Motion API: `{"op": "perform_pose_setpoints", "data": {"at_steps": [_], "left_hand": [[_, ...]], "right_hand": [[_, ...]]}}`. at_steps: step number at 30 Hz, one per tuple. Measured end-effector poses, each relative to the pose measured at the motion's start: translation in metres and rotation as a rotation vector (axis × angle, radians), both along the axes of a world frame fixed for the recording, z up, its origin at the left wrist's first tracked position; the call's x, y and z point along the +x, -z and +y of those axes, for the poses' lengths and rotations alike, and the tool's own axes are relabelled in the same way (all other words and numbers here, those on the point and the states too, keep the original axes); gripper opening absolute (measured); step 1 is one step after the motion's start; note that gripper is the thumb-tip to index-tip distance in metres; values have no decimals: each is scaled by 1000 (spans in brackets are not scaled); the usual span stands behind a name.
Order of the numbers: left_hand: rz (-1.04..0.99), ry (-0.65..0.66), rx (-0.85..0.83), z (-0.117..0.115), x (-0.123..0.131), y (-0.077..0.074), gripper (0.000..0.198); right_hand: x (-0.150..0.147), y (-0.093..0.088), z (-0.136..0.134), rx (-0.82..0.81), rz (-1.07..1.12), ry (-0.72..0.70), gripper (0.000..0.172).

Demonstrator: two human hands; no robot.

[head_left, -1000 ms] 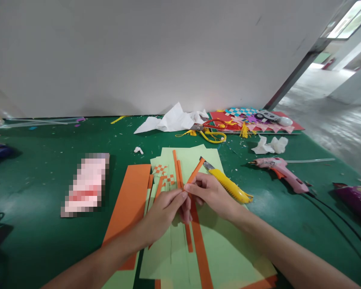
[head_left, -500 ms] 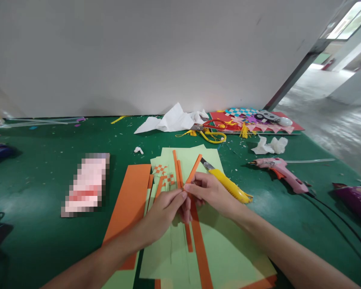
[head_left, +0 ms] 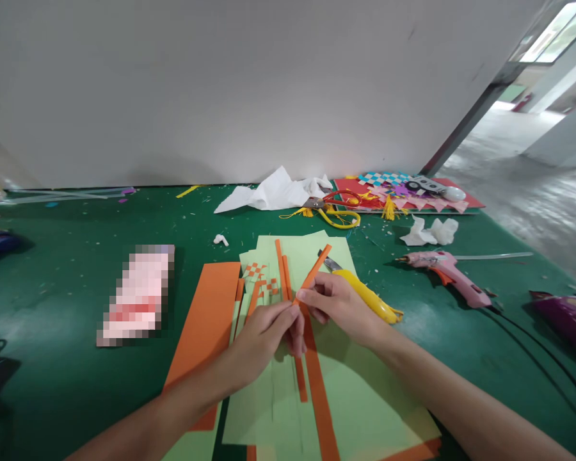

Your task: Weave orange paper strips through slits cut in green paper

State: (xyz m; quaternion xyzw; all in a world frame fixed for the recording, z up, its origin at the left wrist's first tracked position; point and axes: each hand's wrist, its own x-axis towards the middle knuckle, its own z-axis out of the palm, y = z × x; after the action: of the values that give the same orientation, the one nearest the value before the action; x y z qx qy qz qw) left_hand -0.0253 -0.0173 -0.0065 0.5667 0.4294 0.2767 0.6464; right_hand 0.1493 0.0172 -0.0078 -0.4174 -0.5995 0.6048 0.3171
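Between the fingertips of my right hand (head_left: 333, 301) is a narrow orange paper strip (head_left: 318, 266), its free end slanting up to the right. My left hand (head_left: 276, 326) is closed too, pinching the strip's lower end right beside the right fingers. Both hands hover over light green paper sheets (head_left: 365, 378). More orange strips lie on the sheets, among them a long one (head_left: 322, 397) running toward me. Small orange-and-green checkered woven pieces (head_left: 255, 270) rest left of the hands. A yellow utility knife (head_left: 367, 296) lies just beyond my right hand.
An orange sheet (head_left: 204, 333) lies at the left, near a blurred pink item (head_left: 139, 294). Rightward sits a pink glue gun (head_left: 448, 275) with its cord. Scissors (head_left: 340, 218), white tissue (head_left: 273, 192) and a red board (head_left: 473, 202) with paper crafts are along the wall.
The held orange strip's free end has swung slightly to the right and down. My right fingers have shifted a little rightward; my left hand stays nearly in place.
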Motion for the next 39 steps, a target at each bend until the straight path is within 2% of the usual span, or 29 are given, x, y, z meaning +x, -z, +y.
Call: {"op": "perform_pose_setpoints", "data": {"at_steps": [9,15,26,34,39], "left_hand": [[-15,11,8,0,0,0,43],[12,-1,11,1,1,1,41],[12,16,21,2,0,2,41],[28,-1,38,2,1,2,42],[30,-3,26,2,1,2,40]], "right_hand": [[0,1,0,0,7,3,30],[-1,-1,0,-47,-9,-51,28],[2,-2,2,-9,3,-33,26],[-1,-2,1,-71,-7,-49,28],[0,1,2,-36,-31,-56,28]]}}
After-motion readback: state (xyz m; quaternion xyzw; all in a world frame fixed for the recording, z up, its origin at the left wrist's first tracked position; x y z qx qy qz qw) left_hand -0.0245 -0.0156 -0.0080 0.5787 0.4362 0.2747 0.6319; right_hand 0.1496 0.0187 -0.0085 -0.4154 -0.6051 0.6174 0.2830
